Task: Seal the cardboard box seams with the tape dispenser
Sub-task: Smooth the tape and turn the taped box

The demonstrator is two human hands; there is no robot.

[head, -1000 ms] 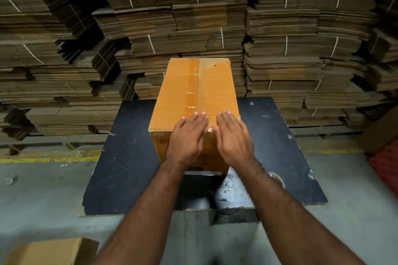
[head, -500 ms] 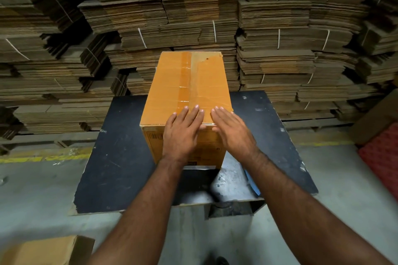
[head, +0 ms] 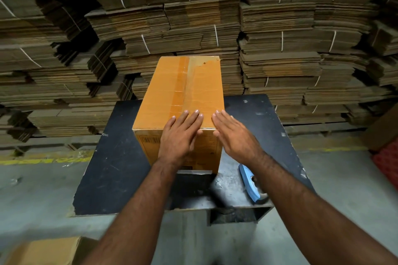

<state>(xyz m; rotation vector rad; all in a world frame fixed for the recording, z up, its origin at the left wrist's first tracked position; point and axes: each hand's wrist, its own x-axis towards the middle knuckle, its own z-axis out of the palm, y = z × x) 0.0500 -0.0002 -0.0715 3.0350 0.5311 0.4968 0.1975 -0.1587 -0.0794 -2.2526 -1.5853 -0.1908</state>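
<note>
While flat fingers (head: 189, 117) of both hands press it, the orange box (head: 183, 92) shows glossy tape.

Unreadable printed label on box (head: 150, 142) front

A single head-worn wide-angle camera looks forward and down from close above both hands, the left hand (head: 179, 135) and right hand (head: 234, 135) mid-frame, the box (head: 185, 90) just beyond the fingertips, cardboard stacks (head: 280, 28) farther behind.
</note>
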